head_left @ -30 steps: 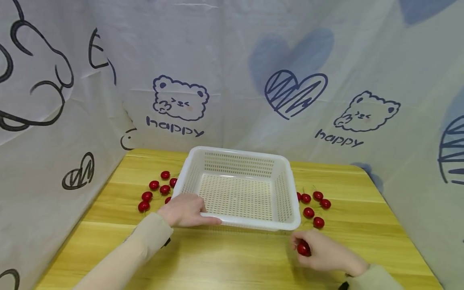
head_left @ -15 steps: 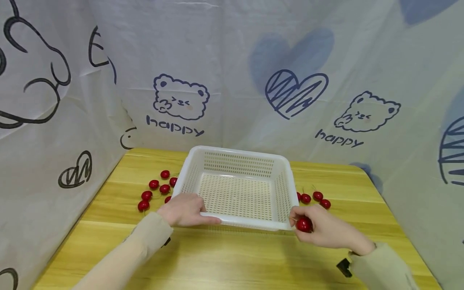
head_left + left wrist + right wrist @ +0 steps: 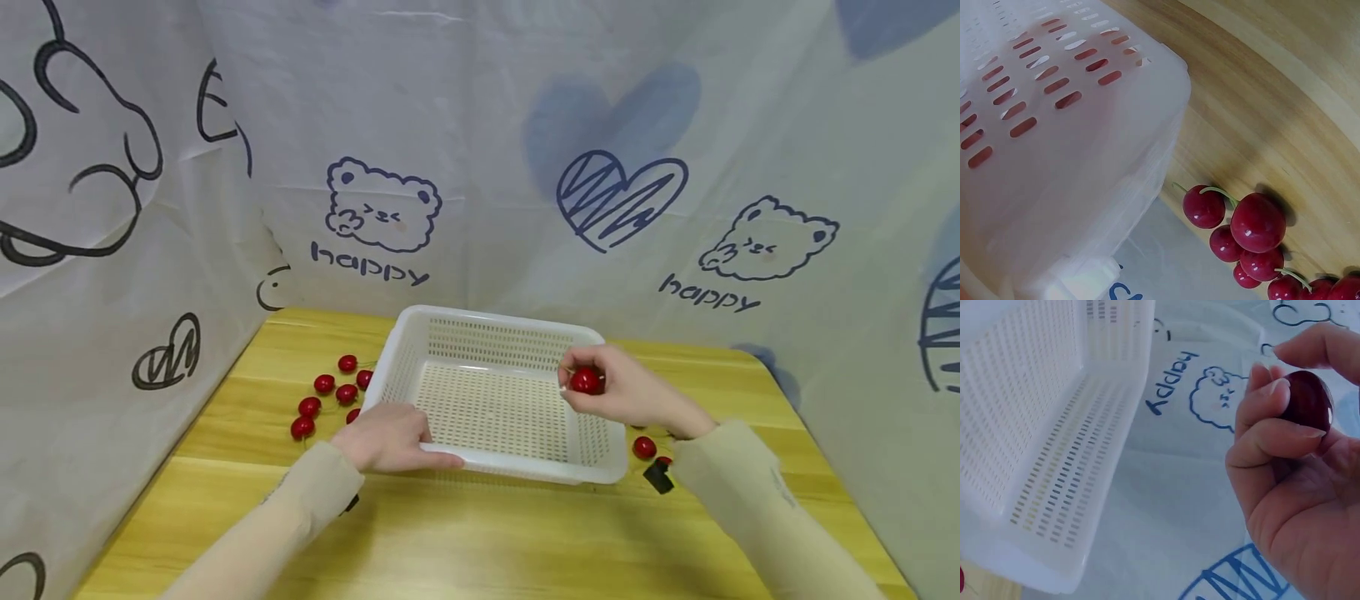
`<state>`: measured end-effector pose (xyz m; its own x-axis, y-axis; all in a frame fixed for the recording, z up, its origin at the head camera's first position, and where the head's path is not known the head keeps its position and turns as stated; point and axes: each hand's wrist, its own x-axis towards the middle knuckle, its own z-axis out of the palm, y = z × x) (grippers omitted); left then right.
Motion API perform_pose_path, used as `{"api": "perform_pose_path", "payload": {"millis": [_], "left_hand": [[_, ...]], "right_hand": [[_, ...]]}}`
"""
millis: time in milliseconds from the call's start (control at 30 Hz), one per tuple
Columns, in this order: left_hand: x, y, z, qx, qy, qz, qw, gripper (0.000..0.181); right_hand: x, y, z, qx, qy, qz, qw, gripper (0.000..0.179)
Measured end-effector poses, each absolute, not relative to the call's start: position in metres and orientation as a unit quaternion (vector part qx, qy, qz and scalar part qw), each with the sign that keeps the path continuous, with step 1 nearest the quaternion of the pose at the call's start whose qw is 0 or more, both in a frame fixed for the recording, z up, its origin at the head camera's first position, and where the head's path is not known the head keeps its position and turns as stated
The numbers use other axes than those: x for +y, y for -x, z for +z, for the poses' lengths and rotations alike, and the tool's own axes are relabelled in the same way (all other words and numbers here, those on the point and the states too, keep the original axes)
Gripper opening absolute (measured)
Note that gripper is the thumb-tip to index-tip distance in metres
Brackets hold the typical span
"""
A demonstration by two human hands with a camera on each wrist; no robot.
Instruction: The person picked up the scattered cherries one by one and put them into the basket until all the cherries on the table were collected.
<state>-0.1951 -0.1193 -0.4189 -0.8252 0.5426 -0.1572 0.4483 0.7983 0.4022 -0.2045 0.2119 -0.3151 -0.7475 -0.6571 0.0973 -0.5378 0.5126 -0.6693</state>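
Observation:
A white plastic basket (image 3: 517, 467) with slotted walls sits mid-table in the head view, no fruit showing inside. At its near left corner my left hand (image 3: 392, 437) grips the rim, thumb lying along the front edge. My right hand (image 3: 633, 390) is raised over the basket's right side, holding a red cherry (image 3: 587, 381) in curled fingers. From the right wrist, that dark cherry (image 3: 1311, 403) shows between the fingers and palm, with the basket (image 3: 1119, 412) off to the left. The left wrist view shows the basket's outer wall (image 3: 1129, 125) close up; the left hand is mostly hidden there.
Several cherries (image 3: 347, 394) lie left of the basket, some with green stems. More lie to its right, such as one cherry (image 3: 644, 447), partly hidden by the right arm. A printed cloth (image 3: 495, 250) hangs behind and beside the wooden table (image 3: 465, 542).
The right hand has carried its cherry up and forward, from the front right of the basket to over its right side. The left hand stays on the rim.

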Motion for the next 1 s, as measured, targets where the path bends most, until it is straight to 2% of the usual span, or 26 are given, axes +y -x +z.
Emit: {"api": "perform_pose_path", "payload": {"millis": [400,600,1000], "left_hand": [[-0.119,0.194,-0.418,0.940,-0.255,0.183,0.136,0.058],[-0.118,0.194,-0.417,0.941,-0.247,0.180,0.142,0.057],[-0.118,0.195,-0.416,0.943,-0.249,0.173,0.137,0.059]], "right_hand": [[0.175,0.274,-0.337,0.906,0.245,-0.343,0.032,0.007],[0.168,0.296,-0.364,0.909,0.243,-0.338,0.021,0.007],[0.160,0.307,-0.394,0.943,0.224,-0.233,0.080,0.010]]}}
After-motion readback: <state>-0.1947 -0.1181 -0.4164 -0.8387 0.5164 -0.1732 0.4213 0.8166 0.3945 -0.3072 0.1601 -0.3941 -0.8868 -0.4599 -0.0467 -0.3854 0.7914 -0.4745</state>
